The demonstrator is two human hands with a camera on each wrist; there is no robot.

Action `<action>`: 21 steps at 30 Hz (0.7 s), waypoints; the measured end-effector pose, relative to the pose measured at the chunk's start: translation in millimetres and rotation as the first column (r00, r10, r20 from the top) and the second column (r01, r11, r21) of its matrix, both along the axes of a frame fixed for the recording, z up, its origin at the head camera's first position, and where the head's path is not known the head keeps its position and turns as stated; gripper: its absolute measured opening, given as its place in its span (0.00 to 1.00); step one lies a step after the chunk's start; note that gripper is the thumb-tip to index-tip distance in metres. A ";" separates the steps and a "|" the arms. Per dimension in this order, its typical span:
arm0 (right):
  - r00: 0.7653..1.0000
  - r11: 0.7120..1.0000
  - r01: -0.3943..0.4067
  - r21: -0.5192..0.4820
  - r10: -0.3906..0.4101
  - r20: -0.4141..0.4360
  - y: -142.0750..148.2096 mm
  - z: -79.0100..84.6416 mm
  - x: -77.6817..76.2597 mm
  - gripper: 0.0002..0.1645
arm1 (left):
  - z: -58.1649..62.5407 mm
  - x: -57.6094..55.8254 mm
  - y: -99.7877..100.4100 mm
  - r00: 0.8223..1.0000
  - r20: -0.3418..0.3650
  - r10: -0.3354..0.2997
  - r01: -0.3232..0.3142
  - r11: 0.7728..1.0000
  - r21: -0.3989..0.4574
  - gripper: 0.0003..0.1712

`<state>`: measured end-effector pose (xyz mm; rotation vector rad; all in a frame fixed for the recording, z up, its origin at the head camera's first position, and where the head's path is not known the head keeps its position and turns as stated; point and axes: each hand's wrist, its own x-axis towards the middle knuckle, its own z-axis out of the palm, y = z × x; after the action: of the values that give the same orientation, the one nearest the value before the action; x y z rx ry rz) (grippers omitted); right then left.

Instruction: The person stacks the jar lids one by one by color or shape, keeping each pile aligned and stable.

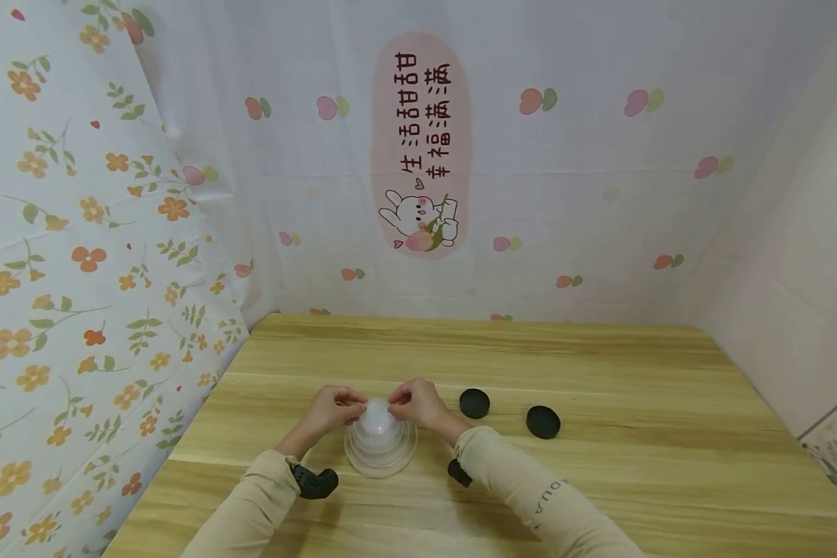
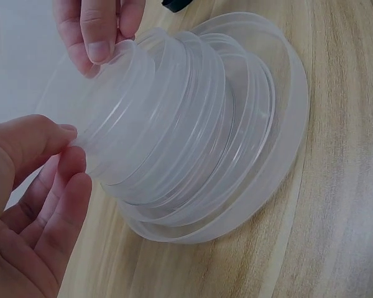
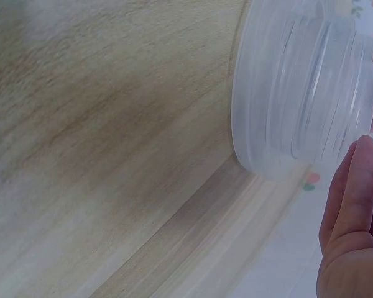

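Note:
A stepped stack of translucent plastic lids (image 1: 380,463) stands on the wooden table, widest at the bottom and narrower toward the top. On its left side my left hand (image 1: 336,408) pinches the rim of the small top lid (image 2: 115,93) between thumb and fingers. From the other side my right hand (image 1: 420,404) holds the same rim with thumb and fingertips. The right wrist view has the right hand's fingers (image 3: 357,192) at the edge of the top lid, the lower tiers flaring out behind it.
Two black round lids (image 1: 474,403) (image 1: 543,421) lie to the right of the stack, beyond my right forearm. The wooden table (image 1: 600,364) ends at a printed cloth backdrop (image 1: 586,201), with a flowered cloth (image 1: 111,310) along the left.

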<state>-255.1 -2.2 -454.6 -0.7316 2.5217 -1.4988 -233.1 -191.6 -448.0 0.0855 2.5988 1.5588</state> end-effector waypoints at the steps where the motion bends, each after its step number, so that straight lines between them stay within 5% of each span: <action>1: 1.000 1.000 -0.002 0.003 0.002 -0.001 0.0 0.1 0.2 0.04 | 0.0 0.2 0.2 1.000 0.002 0.002 -0.002 1.000 0.000 0.09; 17: 0.997 0.999 -0.036 -0.018 0.035 -0.064 5.1 -1.5 2.5 0.05 | 5.2 0.9 0.9 1.000 -0.025 -0.018 0.018 1.000 -0.020 0.10; 21: 0.996 0.997 -0.063 -0.051 0.059 -0.062 15.5 15.1 13.6 0.06 | 8.1 -0.8 4.2 0.999 -0.036 -0.039 0.038 0.999 -0.029 0.12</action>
<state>-241.5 13.3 -439.5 -0.8662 2.4870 -1.5509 -233.9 -187.4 -440.0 0.1628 2.6302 1.5212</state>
